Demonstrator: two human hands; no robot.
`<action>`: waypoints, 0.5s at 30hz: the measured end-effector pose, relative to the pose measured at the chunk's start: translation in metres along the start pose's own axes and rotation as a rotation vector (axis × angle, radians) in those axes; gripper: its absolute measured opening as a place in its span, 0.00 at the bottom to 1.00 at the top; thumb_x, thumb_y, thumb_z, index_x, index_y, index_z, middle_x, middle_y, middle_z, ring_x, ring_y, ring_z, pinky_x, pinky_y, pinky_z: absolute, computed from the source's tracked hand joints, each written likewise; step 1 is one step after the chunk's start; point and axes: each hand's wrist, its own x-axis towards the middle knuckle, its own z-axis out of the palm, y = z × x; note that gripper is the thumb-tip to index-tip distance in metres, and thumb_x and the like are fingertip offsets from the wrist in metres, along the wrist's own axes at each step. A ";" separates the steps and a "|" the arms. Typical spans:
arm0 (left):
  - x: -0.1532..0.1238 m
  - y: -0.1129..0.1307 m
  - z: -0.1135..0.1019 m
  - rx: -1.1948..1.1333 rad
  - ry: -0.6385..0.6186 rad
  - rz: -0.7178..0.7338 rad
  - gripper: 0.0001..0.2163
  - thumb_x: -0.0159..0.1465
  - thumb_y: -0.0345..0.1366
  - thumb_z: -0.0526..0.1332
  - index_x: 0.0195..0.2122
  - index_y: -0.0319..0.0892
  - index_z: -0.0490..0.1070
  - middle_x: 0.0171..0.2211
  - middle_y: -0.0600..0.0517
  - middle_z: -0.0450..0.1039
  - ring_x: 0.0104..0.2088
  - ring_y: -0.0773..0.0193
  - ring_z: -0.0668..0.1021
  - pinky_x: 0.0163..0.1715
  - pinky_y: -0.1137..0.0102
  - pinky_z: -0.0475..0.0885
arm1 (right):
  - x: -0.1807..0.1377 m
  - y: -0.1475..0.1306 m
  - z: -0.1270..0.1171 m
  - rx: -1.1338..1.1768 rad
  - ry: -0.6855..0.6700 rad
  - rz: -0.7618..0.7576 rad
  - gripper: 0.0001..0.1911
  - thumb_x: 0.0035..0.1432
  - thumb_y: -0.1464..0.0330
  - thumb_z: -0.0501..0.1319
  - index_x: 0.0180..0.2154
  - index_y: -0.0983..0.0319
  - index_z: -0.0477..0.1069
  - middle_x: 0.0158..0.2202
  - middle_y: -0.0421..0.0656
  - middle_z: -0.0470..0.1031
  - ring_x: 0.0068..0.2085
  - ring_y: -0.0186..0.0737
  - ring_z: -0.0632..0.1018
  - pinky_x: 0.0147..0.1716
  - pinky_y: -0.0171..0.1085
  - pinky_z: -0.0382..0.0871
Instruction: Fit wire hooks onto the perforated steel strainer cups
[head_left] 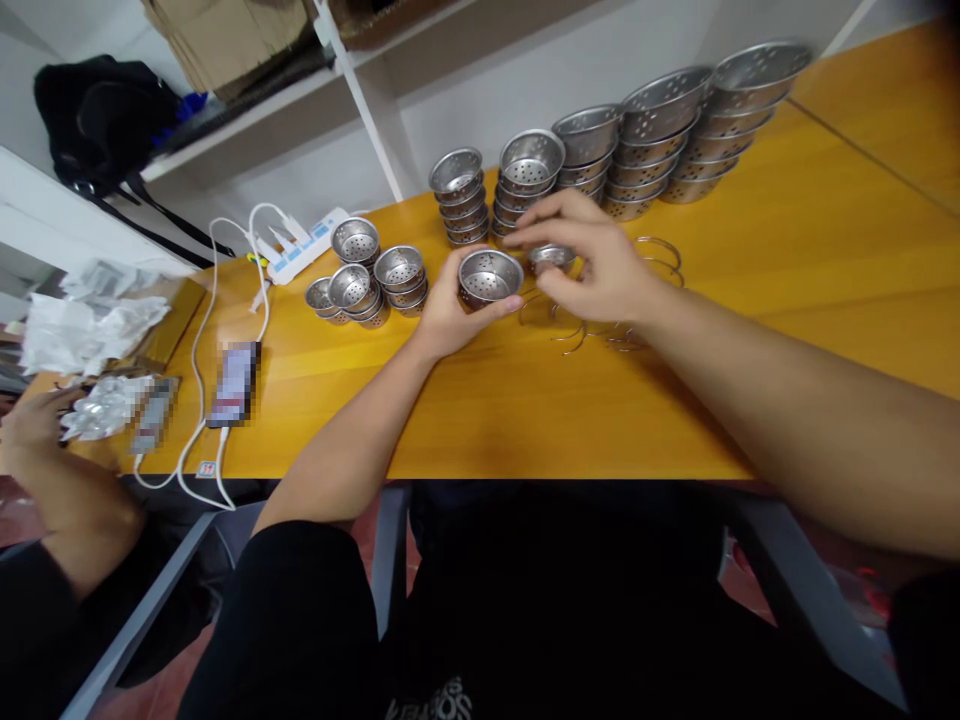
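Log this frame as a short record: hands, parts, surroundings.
left hand: holding a perforated metal cup, opening up
right hand: motion-blurred, at a second cup; grip unclear
wires: thin curved wires on the table beside and below the right hand
back row: five stacks of perforated cups toward the wall
left group: shorter cup stacks, left of the held cup
electrical: white power strip behind the phone
surface: yellow-orange table
co-worker: hand at far left

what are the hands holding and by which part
The left hand holds a perforated metal cup around its outer wall. Whether the right hand grips the smaller cup is unclear.
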 end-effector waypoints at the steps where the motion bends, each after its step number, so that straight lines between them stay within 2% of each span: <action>1: 0.003 0.007 -0.006 0.045 0.038 0.004 0.48 0.70 0.76 0.82 0.80 0.55 0.70 0.74 0.41 0.81 0.78 0.37 0.85 0.83 0.38 0.81 | 0.000 -0.001 -0.002 -0.022 0.050 0.025 0.23 0.85 0.52 0.69 0.72 0.42 0.91 0.74 0.53 0.85 0.72 0.73 0.84 0.76 0.76 0.84; 4: 0.014 0.033 -0.035 0.196 0.115 0.053 0.49 0.64 0.79 0.85 0.76 0.56 0.76 0.73 0.42 0.82 0.79 0.34 0.83 0.84 0.35 0.80 | 0.001 0.002 -0.006 -0.110 0.132 0.125 0.29 0.86 0.44 0.67 0.78 0.40 0.87 0.74 0.54 0.86 0.73 0.78 0.84 0.75 0.80 0.83; 6: 0.023 0.048 -0.066 0.286 0.179 0.101 0.49 0.66 0.82 0.80 0.76 0.57 0.75 0.72 0.44 0.83 0.77 0.39 0.85 0.82 0.37 0.81 | 0.002 0.005 -0.007 -0.170 0.142 0.182 0.32 0.85 0.40 0.66 0.81 0.38 0.84 0.73 0.55 0.87 0.75 0.81 0.83 0.75 0.81 0.83; 8: 0.032 0.056 -0.105 0.322 0.336 0.119 0.48 0.69 0.85 0.74 0.76 0.58 0.73 0.72 0.47 0.83 0.75 0.47 0.85 0.79 0.42 0.83 | 0.004 0.006 -0.008 -0.207 0.138 0.205 0.32 0.86 0.39 0.65 0.80 0.37 0.84 0.72 0.55 0.88 0.75 0.81 0.83 0.75 0.82 0.82; 9: 0.036 0.057 -0.128 0.317 0.447 0.126 0.48 0.67 0.87 0.74 0.74 0.57 0.73 0.70 0.48 0.84 0.72 0.49 0.86 0.77 0.43 0.84 | 0.004 0.006 -0.009 -0.220 0.130 0.209 0.32 0.86 0.39 0.64 0.80 0.38 0.85 0.71 0.55 0.88 0.75 0.81 0.83 0.75 0.82 0.82; 12: 0.036 0.050 -0.198 0.270 0.687 0.098 0.56 0.56 0.93 0.74 0.68 0.54 0.72 0.64 0.50 0.84 0.64 0.53 0.87 0.69 0.46 0.87 | 0.007 0.001 -0.008 -0.269 0.080 0.216 0.31 0.86 0.41 0.64 0.79 0.38 0.86 0.71 0.56 0.88 0.74 0.82 0.84 0.74 0.83 0.82; 14: 0.023 0.041 -0.239 0.272 0.714 -0.025 0.62 0.46 0.94 0.78 0.66 0.51 0.73 0.63 0.53 0.83 0.61 0.58 0.86 0.65 0.48 0.87 | 0.008 -0.001 -0.007 -0.300 0.054 0.222 0.30 0.85 0.43 0.67 0.79 0.39 0.86 0.70 0.56 0.89 0.75 0.82 0.83 0.74 0.83 0.82; 15: 0.013 0.036 -0.255 0.290 0.699 -0.109 0.65 0.39 0.91 0.84 0.65 0.48 0.74 0.63 0.53 0.84 0.60 0.60 0.85 0.66 0.48 0.85 | 0.008 -0.002 -0.006 -0.305 0.052 0.225 0.29 0.85 0.44 0.66 0.78 0.40 0.87 0.69 0.56 0.90 0.75 0.82 0.84 0.74 0.82 0.82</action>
